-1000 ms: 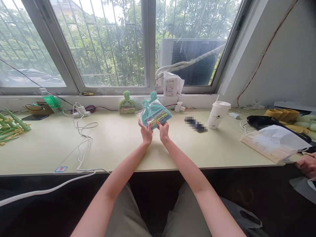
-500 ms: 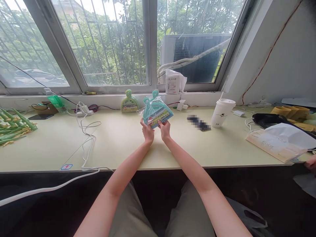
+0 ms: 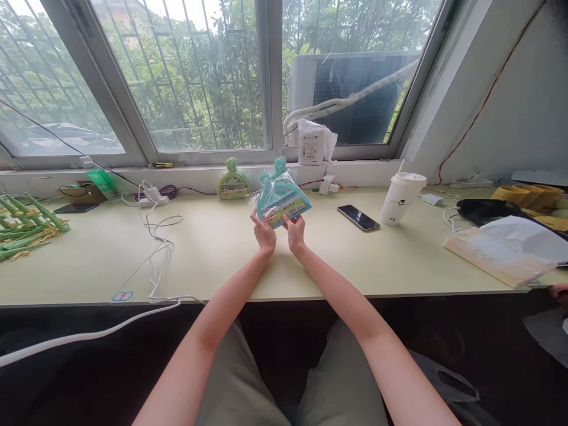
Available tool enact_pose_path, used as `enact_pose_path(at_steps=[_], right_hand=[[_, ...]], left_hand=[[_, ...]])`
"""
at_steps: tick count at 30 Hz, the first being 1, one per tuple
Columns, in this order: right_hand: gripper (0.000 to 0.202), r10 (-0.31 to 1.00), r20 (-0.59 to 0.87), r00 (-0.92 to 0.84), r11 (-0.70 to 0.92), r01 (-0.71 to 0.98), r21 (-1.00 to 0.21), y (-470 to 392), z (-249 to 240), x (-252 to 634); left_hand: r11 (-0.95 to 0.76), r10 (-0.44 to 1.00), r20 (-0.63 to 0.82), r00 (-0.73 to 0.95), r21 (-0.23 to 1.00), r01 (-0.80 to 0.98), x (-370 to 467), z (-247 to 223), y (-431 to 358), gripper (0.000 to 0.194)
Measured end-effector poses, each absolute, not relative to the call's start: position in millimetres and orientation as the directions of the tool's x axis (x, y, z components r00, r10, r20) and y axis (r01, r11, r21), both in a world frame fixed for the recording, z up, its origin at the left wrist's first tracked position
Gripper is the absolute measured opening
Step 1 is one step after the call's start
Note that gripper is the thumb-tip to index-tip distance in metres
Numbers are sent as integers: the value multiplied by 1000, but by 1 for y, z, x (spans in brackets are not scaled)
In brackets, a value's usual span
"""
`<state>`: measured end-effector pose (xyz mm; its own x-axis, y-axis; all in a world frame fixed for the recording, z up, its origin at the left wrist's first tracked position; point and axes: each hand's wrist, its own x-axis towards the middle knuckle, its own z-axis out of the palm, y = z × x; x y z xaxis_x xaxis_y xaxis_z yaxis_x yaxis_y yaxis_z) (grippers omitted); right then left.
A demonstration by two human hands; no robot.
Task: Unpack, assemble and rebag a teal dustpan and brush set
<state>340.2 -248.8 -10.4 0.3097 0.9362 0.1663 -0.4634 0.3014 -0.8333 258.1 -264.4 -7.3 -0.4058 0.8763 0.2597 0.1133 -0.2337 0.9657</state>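
Between my two hands is a turquoise mini dustpan and brush set (image 3: pixel 284 204), wrapped in clear plastic with a blue and yellow label, tilted above the desk. My left hand (image 3: pixel 265 234) is closed on its lower left side. On the lower edge, my right hand (image 3: pixel 295 232) grips it with the thumb over the label. Just behind stands another turquoise set (image 3: pixel 279 166), mostly hidden by the one I hold. To its left a green set (image 3: pixel 233 182) leans against the sill wall.
Right of my hands lie a phone (image 3: pixel 358 218), a white lidded cup (image 3: pixel 402 200) and a paper bag (image 3: pixel 506 251). White cables (image 3: pixel 156 254) run across the desk (image 3: pixel 213 260) on the left, near a green-labelled bottle (image 3: pixel 101 180) and green stalks (image 3: pixel 31 228). Another person's hand (image 3: pixel 560 291) shows at far right.
My hands keep the same hold on the turquoise set, and its label tilts very slightly. The whole view has shifted a little.
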Motion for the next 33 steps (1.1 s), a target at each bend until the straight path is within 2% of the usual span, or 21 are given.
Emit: enact_pose_path(at_steps=[3,6,9,12,14,16,19,24,29,33], right_hand=[[24,928,158,336,305,-447,-841,-247,-12,342],[24,928,150,340,300,-450,-841,-246,-12,343],[25,927,151,344,305,-453,-838,-246,-12,345],[25,919,124,375,307,-481,-821,-245,-10,349],[26,911,98,400,311,-513,-800,-244,-8,354],[27,904,91,417,328,-540,-775,-243,-6,359],[31,906,122,404,348,-551,-758,-242,-3,362],[31,926,123,356,314,-548,-775,-241,-7,356],[28,927,102,361,304,-567,-765,-239,-11,354],[24,952,88,292,250,-584,-772,-236,-11,356]], left_hand=[[-239,900,253,-354,967,83,258,-6,-266,60],[-171,907,218,-361,973,158,258,-6,-265,56],[-188,896,250,-366,962,196,258,-8,-262,56],[-253,931,272,-243,961,109,257,-8,-259,69],[-268,957,267,-112,964,8,256,-6,-257,83],[-250,968,250,-16,962,-108,252,-3,-253,88],[-175,982,187,36,959,-222,242,1,-244,72],[-117,993,120,0,972,-204,234,-2,-231,48],[-118,993,122,-6,947,-300,240,-8,-229,40],[-125,992,119,-40,932,-339,237,-7,-226,34]])
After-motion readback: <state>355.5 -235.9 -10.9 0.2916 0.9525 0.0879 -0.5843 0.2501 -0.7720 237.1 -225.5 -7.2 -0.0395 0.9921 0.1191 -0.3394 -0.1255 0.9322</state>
